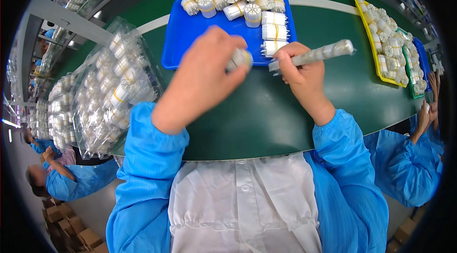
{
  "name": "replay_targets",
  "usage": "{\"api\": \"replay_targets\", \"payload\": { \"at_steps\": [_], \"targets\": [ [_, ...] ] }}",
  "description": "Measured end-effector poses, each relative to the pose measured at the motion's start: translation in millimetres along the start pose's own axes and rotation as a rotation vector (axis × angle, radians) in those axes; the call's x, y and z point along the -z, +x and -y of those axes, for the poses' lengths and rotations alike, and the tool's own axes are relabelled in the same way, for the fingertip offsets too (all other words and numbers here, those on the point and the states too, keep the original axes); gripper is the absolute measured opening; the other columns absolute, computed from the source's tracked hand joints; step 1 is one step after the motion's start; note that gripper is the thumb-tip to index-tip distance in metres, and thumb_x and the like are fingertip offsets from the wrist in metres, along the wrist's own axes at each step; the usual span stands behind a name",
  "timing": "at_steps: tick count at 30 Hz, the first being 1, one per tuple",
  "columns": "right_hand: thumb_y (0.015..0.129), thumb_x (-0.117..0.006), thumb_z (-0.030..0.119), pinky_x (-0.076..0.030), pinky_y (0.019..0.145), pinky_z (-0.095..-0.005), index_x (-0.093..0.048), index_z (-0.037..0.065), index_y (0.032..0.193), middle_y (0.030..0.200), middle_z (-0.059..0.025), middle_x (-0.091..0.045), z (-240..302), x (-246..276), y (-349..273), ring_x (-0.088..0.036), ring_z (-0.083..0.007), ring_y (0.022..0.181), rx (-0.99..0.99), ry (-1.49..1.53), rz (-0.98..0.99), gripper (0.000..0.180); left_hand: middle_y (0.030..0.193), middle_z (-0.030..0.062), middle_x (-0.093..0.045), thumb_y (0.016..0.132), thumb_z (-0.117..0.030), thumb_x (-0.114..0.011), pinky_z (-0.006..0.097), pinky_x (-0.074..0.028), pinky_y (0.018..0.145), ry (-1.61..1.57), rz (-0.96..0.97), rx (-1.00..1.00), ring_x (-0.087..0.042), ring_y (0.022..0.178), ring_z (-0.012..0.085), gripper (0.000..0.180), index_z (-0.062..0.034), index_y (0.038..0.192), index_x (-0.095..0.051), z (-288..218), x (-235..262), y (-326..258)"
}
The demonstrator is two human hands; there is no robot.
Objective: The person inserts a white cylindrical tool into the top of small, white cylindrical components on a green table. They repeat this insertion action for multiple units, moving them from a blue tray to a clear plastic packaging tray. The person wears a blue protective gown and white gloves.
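Observation:
My left hand, blurred by motion, is closed round a white cylindrical piece with a pale yellow edge, over the near rim of a blue tray. To the right, my right hand grips a slim hand tool with a whitish wrapped handle. The tool's flat grey tip points left, by the tray's near right corner; its exact kind is unclear. White cylinders with yellow bands crowd the tray's far side. Several more lie on their sides in a column along its right side, thin pins sticking out.
Clear plastic packs of white cylinders are heaped on the left of the green table. At the right stand a yellow tray and a green tray, both filled with similar pieces. Co-workers in blue sit on the left and right.

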State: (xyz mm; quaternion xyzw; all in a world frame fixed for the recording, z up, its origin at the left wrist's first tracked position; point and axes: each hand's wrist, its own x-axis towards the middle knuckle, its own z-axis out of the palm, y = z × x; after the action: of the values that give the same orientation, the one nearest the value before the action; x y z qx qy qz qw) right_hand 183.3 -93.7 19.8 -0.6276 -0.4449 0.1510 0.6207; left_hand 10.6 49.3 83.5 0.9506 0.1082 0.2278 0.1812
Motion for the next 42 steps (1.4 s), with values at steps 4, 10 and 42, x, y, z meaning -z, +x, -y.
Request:
{"api": "replay_targets", "payload": {
  "at_steps": [4, 10, 42],
  "targets": [
    [0.092, -0.068, 0.011, -0.048, 0.062, -0.0288, -0.067, 0.001, 0.082, 0.077, -0.006, -0.068, 11.7, -2.3, 1.4, -0.062, -0.0124, 0.069, -0.051, 0.092, 0.041, 0.014, 0.105, 0.0095, -0.06, 0.077, -0.008, -0.079, 0.034, -0.051, 0.073, -0.232, -0.014, 0.121, -0.061, 0.092, 0.0251, 0.043, -0.0059, 0.117, -0.063, -3.6, -58.1, -34.0],
    [0.091, -0.069, 0.009, -0.048, 0.061, -0.0292, -0.067, 0.001, 0.083, 0.076, -0.0053, -0.067, -2.2, -5.5, -1.7, -0.062, -0.0133, 0.068, 0.111, -0.069, 0.083, 0.012, 0.109, 0.0086, -0.06, 0.075, -0.008, -0.08, 0.033, -0.052, 0.07, -0.362, -0.044, 0.16, -0.061, 0.092, 0.0233, 0.046, -0.006, 0.118, -0.063, 1.1, -75.9, -37.3],
    [0.09, -0.071, 0.012, -0.049, 0.062, -0.0301, -0.067, 0.002, 0.085, 0.077, -0.0057, -0.068, -14.9, -9.0, -3.4, -0.064, -0.0151, 0.068, 0.104, -0.05, 0.095, 0.012, 0.117, 0.0131, -0.066, 0.073, -0.005, -0.082, 0.036, -0.052, 0.089, -0.277, -0.152, 0.202, -0.063, 0.105, 0.0258, 0.072, -0.0033, 0.136, -0.047, -2.2, -89.7, -40.5]
  ]
}}
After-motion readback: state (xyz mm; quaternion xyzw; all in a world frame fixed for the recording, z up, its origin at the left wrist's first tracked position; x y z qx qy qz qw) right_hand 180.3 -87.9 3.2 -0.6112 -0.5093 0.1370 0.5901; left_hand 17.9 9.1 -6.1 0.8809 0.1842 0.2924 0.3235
